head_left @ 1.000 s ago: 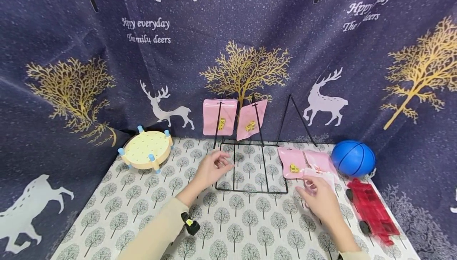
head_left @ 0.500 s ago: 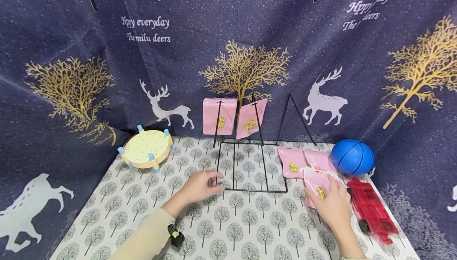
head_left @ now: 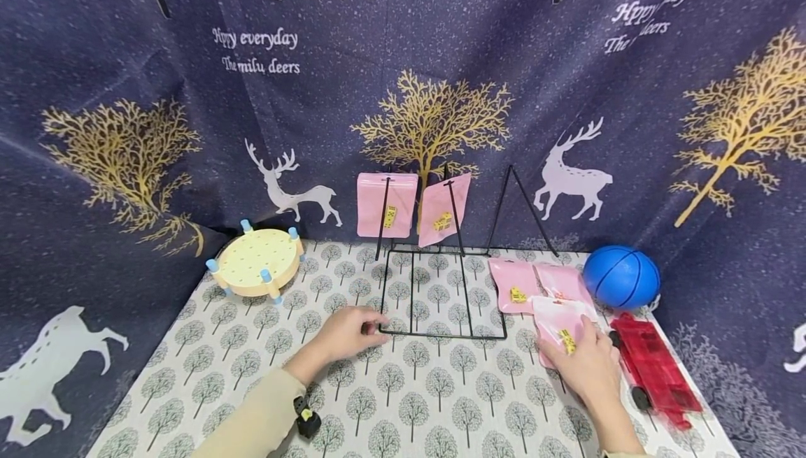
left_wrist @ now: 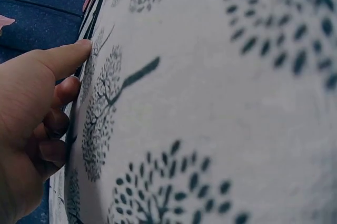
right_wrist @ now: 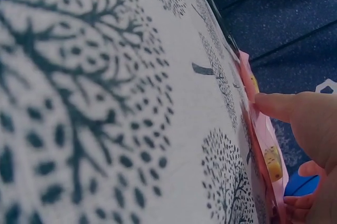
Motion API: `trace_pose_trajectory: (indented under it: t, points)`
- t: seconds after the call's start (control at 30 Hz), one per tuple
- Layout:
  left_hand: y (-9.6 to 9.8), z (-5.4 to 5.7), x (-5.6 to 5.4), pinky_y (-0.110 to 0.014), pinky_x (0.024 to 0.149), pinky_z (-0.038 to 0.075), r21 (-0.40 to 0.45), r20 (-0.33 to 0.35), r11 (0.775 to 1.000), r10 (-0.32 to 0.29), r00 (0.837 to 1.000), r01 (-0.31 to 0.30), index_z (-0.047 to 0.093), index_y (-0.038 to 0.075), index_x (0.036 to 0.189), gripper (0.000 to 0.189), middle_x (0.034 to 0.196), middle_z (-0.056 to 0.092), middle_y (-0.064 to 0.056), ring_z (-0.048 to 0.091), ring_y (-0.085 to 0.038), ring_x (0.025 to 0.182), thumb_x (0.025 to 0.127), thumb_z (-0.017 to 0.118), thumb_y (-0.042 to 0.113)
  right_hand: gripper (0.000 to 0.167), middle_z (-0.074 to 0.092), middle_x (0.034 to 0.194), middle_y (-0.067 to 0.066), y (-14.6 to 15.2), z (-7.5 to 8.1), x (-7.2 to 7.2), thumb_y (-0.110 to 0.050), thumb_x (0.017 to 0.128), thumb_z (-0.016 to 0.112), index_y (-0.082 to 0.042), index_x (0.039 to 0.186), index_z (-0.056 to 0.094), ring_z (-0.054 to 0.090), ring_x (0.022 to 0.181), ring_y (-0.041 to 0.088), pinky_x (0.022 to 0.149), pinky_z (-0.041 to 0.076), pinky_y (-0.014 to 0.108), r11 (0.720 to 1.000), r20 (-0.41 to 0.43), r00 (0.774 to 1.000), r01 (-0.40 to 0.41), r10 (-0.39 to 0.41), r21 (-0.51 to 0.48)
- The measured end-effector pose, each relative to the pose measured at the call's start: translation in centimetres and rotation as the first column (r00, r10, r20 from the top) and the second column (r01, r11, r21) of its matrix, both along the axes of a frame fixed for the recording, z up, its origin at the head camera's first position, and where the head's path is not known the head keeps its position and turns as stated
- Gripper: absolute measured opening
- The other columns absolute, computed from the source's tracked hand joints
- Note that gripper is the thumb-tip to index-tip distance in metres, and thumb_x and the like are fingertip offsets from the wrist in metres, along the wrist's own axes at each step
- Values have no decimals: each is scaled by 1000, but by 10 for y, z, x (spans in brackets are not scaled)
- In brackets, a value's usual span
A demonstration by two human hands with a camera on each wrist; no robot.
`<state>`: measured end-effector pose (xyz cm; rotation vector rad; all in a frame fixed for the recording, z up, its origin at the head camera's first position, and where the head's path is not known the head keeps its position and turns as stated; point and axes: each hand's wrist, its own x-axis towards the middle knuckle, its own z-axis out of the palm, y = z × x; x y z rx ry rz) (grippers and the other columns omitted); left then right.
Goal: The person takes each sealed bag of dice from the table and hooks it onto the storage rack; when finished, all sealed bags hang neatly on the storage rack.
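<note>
A black wire display rack (head_left: 441,336) stands in the middle of the table. Two pink zip bags hang on its prongs, the left bag (head_left: 371,206) straight and the right bag (head_left: 441,199) tilted; yellow dice show on both. My left hand (head_left: 349,335) is at the rack's front left corner, fingers loosely bent; whether it touches the wire I cannot tell. On the right, my right hand (head_left: 588,363) holds a pink zip bag (head_left: 554,325) by its sides, thumb on the left edge. In the right wrist view the thumb (right_wrist: 274,105) meets that bag's edge.
Behind the held bag lie two more pink bags, a left one (head_left: 513,280) and a right one (head_left: 567,276). A blue ball (head_left: 622,276) and a red toy car (head_left: 658,367) are on the right. A yellow round stand with blue-tipped legs (head_left: 258,262) is at the left.
My left hand has drawn back from inside the rack to its front left corner. My right hand has moved right onto the front pink bag, which has since shifted slightly.
</note>
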<state>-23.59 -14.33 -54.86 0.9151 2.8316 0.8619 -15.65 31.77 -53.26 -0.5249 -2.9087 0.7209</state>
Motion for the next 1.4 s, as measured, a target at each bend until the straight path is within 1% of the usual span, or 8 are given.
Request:
trace_pose_trajectory:
  t: [0.33, 0.6, 0.7, 0.83, 1.0, 1.2, 1.3, 1.4]
  points:
    - [-2, -5, -2, -25, 66, 47, 13, -31, 999, 41, 999, -41, 79, 29, 105, 14, 79, 58, 25, 53, 2, 68, 94, 77, 37, 122, 32, 140, 51, 4, -2, 0, -63, 77, 84, 7, 156, 24, 33, 125, 66, 97, 33, 76, 1000, -43, 999, -12, 10, -28]
    - [-2, -7, 0, -24, 64, 47, 17, -50, 999, 48, 998, -47, 79, 31, 102, 9, 78, 57, 25, 52, 2, 66, 95, 77, 35, 99, 35, 139, 44, 9, -4, 2, -35, 87, 83, 5, 157, 26, 40, 124, 63, 97, 37, 74, 996, -78, 997, -10, 3, -85]
    - [-2, -10, 1, -24, 61, 45, 18, -57, 998, 55, 997, -54, 79, 31, 101, 8, 76, 55, 24, 50, 1, 64, 94, 77, 36, 96, 35, 141, 44, 9, -2, 3, -29, 88, 81, 5, 158, 24, 40, 126, 62, 98, 37, 75, 994, -88, 996, -1, -8, -108]
    - [-2, -12, 1, -24, 57, 43, 17, -60, 998, 56, 997, -55, 79, 32, 102, 9, 72, 52, 22, 47, 0, 59, 95, 77, 37, 102, 36, 144, 46, 11, 2, 3, -30, 87, 82, 5, 159, 18, 38, 130, 65, 102, 35, 76, 989, -60, 998, 21, -30, -147]
    - [-3, -12, 1, -24, 56, 41, 25, -53, 998, 59, 997, -57, 79, 32, 101, 9, 69, 51, 20, 45, -1, 56, 94, 77, 37, 106, 36, 144, 48, 13, 3, 5, -37, 88, 81, 3, 160, 14, 40, 128, 68, 99, 38, 76, 985, -8, 999, 50, -52, -167]
    - [-4, -12, 1, -25, 55, 42, 32, -34, 997, 65, 997, -64, 79, 33, 102, 9, 67, 51, 20, 44, -1, 55, 94, 77, 38, 105, 43, 140, 45, 16, 5, 8, -39, 90, 80, 1, 162, 13, 46, 125, 64, 97, 40, 75, 978, -20, 999, 44, -49, -203]
    - [-4, -13, 1, -25, 54, 41, 28, -30, 997, 68, 997, -67, 79, 34, 102, 9, 66, 51, 20, 44, 0, 54, 95, 77, 39, 102, 45, 139, 44, 16, 9, 9, -36, 91, 80, 3, 161, 16, 46, 125, 63, 97, 40, 74, 975, -27, 999, 28, -34, -220]
    - [-4, -12, 1, -24, 53, 41, 26, -24, 997, 72, 997, -71, 79, 34, 102, 10, 65, 51, 20, 43, 0, 53, 95, 77, 39, 93, 45, 141, 43, 17, 13, 11, -35, 90, 80, 5, 157, 28, 46, 127, 62, 99, 39, 73, 974, -26, 999, 14, -20, -228]
